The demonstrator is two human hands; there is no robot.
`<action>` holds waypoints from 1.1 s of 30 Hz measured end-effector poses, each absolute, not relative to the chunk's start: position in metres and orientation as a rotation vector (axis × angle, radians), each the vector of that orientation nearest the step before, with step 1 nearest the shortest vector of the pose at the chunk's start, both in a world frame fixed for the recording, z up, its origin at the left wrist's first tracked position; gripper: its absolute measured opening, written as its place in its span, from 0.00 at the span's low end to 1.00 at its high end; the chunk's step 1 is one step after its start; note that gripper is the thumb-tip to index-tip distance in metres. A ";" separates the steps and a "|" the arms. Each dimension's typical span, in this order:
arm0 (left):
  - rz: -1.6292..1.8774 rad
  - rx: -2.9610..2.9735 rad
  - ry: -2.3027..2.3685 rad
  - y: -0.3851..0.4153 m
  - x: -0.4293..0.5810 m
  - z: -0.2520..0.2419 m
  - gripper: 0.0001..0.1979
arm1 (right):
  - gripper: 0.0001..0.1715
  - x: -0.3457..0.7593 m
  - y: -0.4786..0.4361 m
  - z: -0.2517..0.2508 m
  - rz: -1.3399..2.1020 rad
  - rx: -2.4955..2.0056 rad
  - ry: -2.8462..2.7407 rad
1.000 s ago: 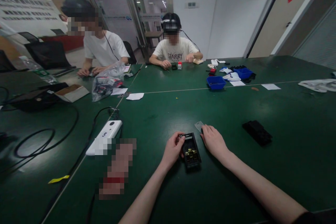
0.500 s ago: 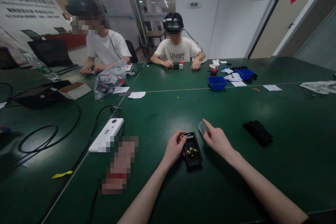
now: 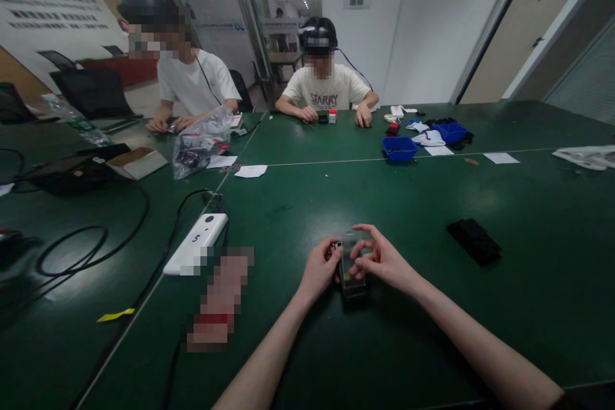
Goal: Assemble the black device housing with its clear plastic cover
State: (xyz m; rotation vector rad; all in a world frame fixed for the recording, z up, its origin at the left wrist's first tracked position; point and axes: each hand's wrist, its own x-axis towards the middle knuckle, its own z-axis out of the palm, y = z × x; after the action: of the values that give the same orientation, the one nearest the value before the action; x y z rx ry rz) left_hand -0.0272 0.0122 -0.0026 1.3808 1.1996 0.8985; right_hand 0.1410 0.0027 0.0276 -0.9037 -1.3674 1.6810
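Observation:
A small black box (image 3: 354, 293) with brass-coloured parts inside rests on the green table in front of me. My left hand (image 3: 321, 269) grips its left side, fingers wrapped round the edge. Over the box's open top lies a clear plate (image 3: 350, 246), like a transparent cover. My right hand (image 3: 382, 261) holds this plate from the right, thumb and bent fingers on it, index finger stretched past its far end. Whether the plate sits flush on the box I cannot tell. Farther right, apart from both hands, lies a black folded-looking piece (image 3: 475, 241).
A white power bank (image 3: 196, 243) marked 5 and a blurred-out object (image 3: 221, 298) lie to the left with black cables. Across the green table (image 3: 288, 205) sit two people. A blue tray (image 3: 400, 149), papers and a plastic bag (image 3: 202, 144) are farther off.
My right hand has moved left, bringing the clear plate from beside the black box to over its top. The left hand keeps its hold on the box.

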 end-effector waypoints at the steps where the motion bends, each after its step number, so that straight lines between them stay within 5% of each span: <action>1: 0.897 1.386 1.195 0.012 -0.027 -0.003 0.16 | 0.32 0.140 0.002 0.027 1.687 -0.900 -1.379; 33: 0.904 1.411 1.197 0.012 -0.028 0.000 0.15 | 0.29 0.144 -0.004 0.040 1.491 -1.019 -1.666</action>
State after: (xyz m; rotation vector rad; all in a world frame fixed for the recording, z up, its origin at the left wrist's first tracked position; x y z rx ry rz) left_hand -0.0277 0.0119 0.0003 1.4114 1.1969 0.9041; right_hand 0.1443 -0.0041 0.0400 -1.0195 -1.6657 1.4905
